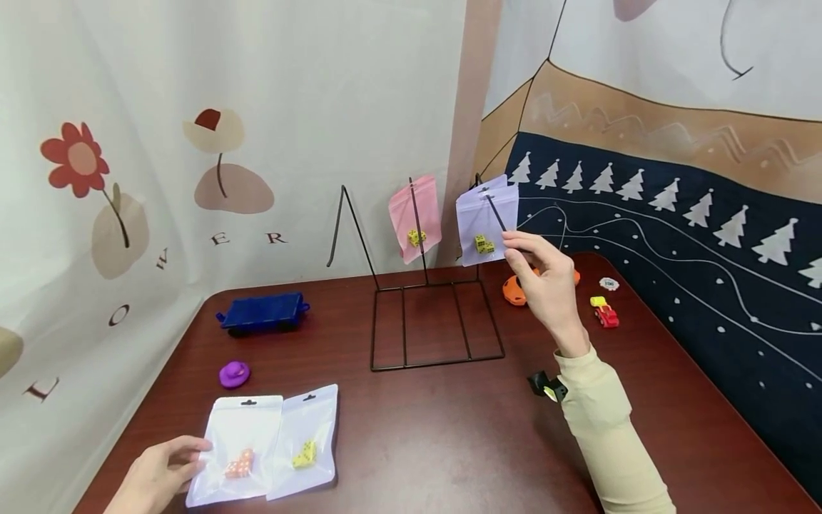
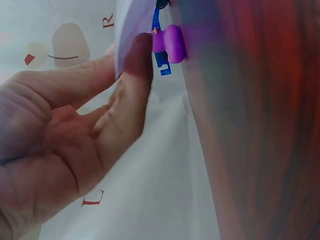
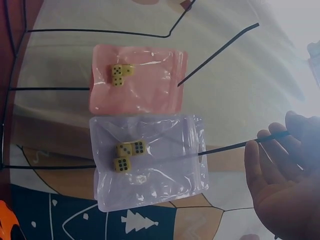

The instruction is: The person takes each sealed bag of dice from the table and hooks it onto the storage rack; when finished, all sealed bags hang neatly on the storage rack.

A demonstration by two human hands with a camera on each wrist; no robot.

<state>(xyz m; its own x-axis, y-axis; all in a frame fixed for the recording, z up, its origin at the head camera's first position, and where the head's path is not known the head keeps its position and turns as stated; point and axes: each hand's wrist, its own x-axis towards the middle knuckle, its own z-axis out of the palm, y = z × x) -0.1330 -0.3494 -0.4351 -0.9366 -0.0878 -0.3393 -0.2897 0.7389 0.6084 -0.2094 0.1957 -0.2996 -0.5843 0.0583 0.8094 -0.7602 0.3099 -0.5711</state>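
Note:
My left hand (image 1: 156, 472) pinches the left edge of a white-and-lilac zip pouch (image 1: 218, 428) with pink dice in it. A similar pouch (image 1: 321, 417) with yellow dice overlaps its right side. My right hand (image 1: 542, 289) pinches the tip of the right hook (image 3: 227, 146) of a black wire rack (image 1: 437, 366). On that hook hangs a lilac pouch (image 3: 165, 177) with yellow dice, in front of another lilac one (image 1: 497, 182). From the middle hook hangs a pink pouch (image 3: 150, 95) with yellow dice. The left hook (image 1: 356, 225) carries nothing.
On the brown table (image 1: 449, 435) stand a blue flatbed wagon (image 1: 263, 313) and a purple toy duck (image 1: 234, 374) at the left. Right of the rack are an orange toy (image 1: 514, 291), a red-and-yellow toy car (image 1: 605, 314) and a white chip (image 1: 609, 283). Printed curtains hang behind.

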